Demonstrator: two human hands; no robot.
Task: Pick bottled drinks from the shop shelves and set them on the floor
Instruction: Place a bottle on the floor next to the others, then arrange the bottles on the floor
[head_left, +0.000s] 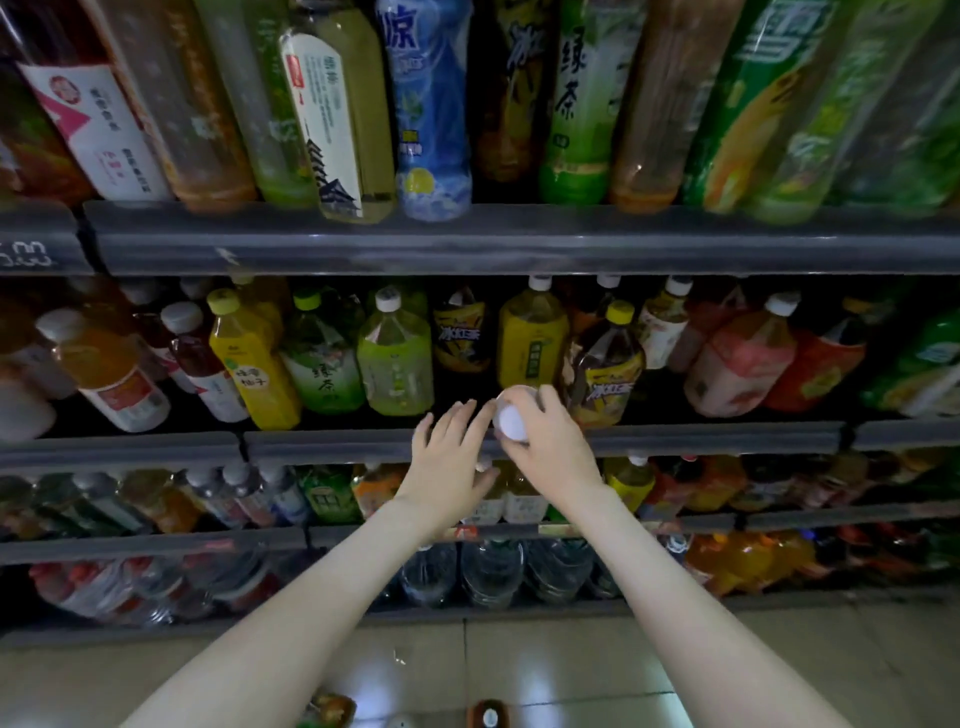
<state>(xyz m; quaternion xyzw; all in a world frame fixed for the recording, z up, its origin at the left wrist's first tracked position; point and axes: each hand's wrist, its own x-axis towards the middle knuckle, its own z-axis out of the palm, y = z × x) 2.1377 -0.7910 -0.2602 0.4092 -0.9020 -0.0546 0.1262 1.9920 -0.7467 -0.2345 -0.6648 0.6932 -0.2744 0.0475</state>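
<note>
The white-capped bottle (511, 422) is in front of the middle shelf rail (675, 437), seen top-on with its body hidden. It is probably full, so heavy, stiff at the neck and smooth-walled. Hold it at the neck and support the body. The right hand (548, 441), arm extended, has its grip curled round the top. The left hand (449, 462) lies spread just beside it.

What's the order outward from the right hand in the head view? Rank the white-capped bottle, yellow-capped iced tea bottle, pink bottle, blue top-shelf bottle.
1. White-capped bottle: gripped by the right hand.
2. Yellow-capped iced tea bottle: just to its right.
3. Pink bottle: farther right.
4. Blue top-shelf bottle: shelf above, left.
</note>
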